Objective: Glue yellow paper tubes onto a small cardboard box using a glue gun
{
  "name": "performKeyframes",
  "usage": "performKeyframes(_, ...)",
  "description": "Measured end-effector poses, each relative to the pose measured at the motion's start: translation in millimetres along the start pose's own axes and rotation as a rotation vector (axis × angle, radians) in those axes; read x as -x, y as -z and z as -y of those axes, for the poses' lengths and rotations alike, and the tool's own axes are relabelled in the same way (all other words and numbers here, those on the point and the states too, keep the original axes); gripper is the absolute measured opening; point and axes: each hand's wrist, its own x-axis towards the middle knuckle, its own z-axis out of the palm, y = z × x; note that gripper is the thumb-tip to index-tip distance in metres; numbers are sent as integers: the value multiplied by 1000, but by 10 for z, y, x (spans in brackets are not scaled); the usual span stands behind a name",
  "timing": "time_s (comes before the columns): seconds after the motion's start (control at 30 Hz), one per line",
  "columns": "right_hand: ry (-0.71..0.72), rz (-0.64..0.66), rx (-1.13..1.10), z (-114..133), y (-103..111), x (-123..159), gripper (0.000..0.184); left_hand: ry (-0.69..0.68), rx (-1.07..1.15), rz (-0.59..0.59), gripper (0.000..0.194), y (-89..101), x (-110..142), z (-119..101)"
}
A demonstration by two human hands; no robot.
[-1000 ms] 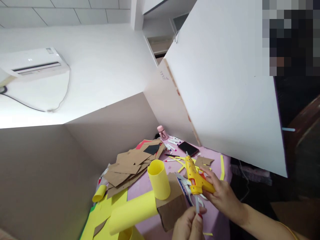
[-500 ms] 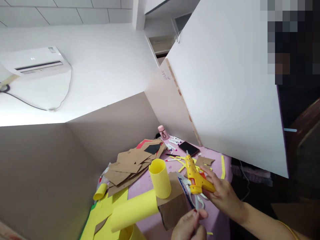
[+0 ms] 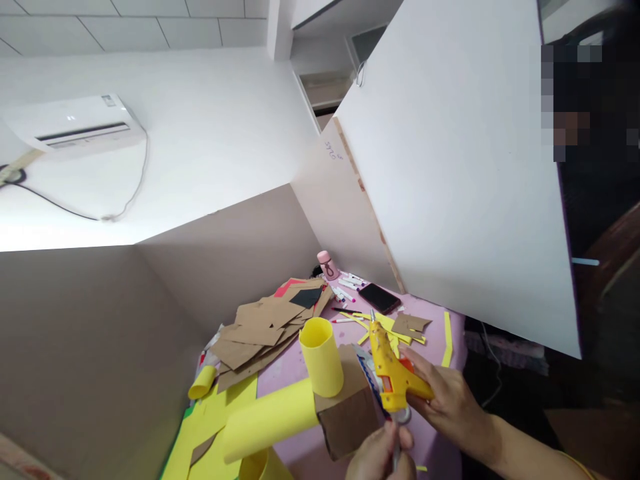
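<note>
Through the head camera, I see my right hand (image 3: 453, 403) wrapped around the handle of a yellow glue gun (image 3: 387, 367), its nozzle pointing up and away from me over the table. My left hand (image 3: 377, 457) sits just below the gun's rear end, thumb and fingers pinching a pale glue stick (image 3: 397, 457). Beneath the gun lies a tool with a blue edge and pale handles; it is mostly covered, so scissors is only my best reading.

Just left of the gun, a brown cardboard box (image 3: 347, 427) carries an upright yellow tube (image 3: 323, 363). A second yellow tube (image 3: 273, 421) lies sideways, one end against the box; I cannot tell whether they are joined. Further out on the purple tablecloth (image 3: 307, 457), I have yellow strips (image 3: 447, 337), a phone (image 3: 380, 298), markers (image 3: 346, 293) and a pink bottle (image 3: 327, 265), with a heap of cardboard sheets (image 3: 255, 333) to the left.
</note>
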Motion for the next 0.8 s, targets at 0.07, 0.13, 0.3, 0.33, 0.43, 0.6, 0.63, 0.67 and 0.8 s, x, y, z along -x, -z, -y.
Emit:
performKeyframes(0.07,9,-2,6,31,-15,8,52,-32,15,5,47,25,-39,47)
performKeyframes(0.13,-21,9,-27,60,-23,8,51,-53,39,19,47,32,-62,72)
performKeyframes(0.3,-49,22,-81,92,-17,4,50,-11,271,132,35,-28,-1,3)
performKeyframes(0.33,-51,32,-95,88,-20,12,50,9,313,164,33,-44,15,-16)
performKeyframes(0.43,-102,86,-157,61,-49,56,53,26,405,223,26,-78,29,-39)
performKeyframes(0.6,-249,137,-325,61,-80,75,53,17,405,184,25,-106,-6,-17)
performKeyframes(0.63,-314,156,-406,75,-76,61,55,10,374,167,28,-115,-5,-20)
performKeyframes(0.67,-390,175,-500,90,-70,45,59,3,339,155,35,-126,0,-26)
performKeyframes(0.8,-656,216,-813,116,-87,18,69,37,267,166,55,-187,34,-16)
